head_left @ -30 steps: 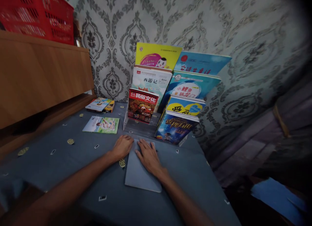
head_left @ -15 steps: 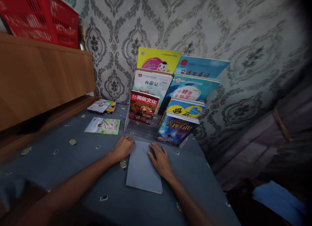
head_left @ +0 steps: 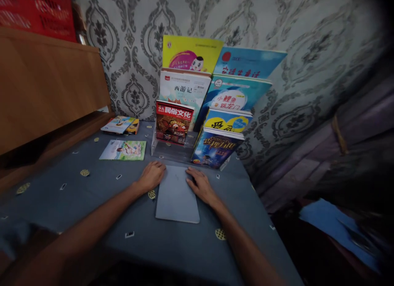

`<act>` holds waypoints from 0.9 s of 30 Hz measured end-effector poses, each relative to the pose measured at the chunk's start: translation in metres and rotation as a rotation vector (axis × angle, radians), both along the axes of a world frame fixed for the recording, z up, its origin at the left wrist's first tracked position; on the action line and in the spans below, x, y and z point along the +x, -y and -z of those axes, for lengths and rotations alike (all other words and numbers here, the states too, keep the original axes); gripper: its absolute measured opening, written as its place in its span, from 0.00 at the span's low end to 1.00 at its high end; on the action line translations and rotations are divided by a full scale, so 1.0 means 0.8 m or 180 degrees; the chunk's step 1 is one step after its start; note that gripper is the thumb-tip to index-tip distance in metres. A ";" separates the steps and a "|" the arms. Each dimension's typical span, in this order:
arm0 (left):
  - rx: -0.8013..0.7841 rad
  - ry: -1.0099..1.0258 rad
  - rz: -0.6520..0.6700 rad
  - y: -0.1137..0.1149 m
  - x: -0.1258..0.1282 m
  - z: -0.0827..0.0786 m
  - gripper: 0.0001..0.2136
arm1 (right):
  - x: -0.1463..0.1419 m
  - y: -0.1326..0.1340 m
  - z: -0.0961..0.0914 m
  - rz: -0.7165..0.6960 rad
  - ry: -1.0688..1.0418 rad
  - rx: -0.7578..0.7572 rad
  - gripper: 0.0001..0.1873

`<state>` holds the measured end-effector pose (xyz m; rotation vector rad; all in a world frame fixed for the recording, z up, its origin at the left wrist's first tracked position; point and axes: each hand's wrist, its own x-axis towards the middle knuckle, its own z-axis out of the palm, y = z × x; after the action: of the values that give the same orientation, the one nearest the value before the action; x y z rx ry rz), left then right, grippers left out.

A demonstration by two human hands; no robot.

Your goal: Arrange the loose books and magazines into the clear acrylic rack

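Note:
A thin book with a plain pale blue-grey cover (head_left: 177, 199) lies closed and flat on the table, faint marks near its far end. My left hand (head_left: 152, 175) is at its far left corner, with the fingers bent close together on the edge. At the far right corner rests my right hand (head_left: 201, 184), fingers partly spread and the thumb apart, touching the cover's edge. Just beyond both hands stands a clear acrylic book stand (head_left: 172, 151). It bears a red-covered book (head_left: 174, 123), a dark blue book (head_left: 217, 148) and several others in stepped rows.
Left of the stand lies a green-and-white picture book (head_left: 123, 150), with a small pile of books (head_left: 118, 125) behind it. A wooden cabinet (head_left: 52, 80) carrying a red plastic basket (head_left: 37, 14) borders the left side. The tablecloth (head_left: 92, 204) is blue-grey; patterned wallpaper rises behind.
My head view has shifted, so the table and stand sit higher in the picture. My right hand's fingers have drawn toward the book's far right corner. The left hand stays at its corner.

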<state>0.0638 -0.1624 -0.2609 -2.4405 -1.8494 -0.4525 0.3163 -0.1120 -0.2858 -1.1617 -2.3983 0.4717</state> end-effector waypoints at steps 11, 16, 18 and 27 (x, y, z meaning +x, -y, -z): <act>0.0103 -0.0263 0.0271 -0.001 0.012 0.000 0.12 | 0.008 -0.010 -0.008 0.0375 -0.0750 -0.0221 0.17; -0.0052 -0.0161 0.0680 -0.012 0.041 -0.001 0.15 | 0.007 -0.011 -0.010 0.0402 -0.0878 -0.0330 0.17; -0.0103 -0.0102 0.0865 -0.019 0.053 0.000 0.16 | 0.007 -0.011 -0.010 0.0390 -0.0951 -0.0346 0.17; -0.0144 0.0182 0.1394 -0.038 0.075 0.015 0.20 | 0.008 -0.015 -0.006 0.0375 -0.1125 -0.0450 0.19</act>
<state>0.1237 -0.1320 -0.2730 -2.8930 -1.3427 -0.5059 0.3224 -0.1001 -0.2813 -1.1606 -2.0098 0.7494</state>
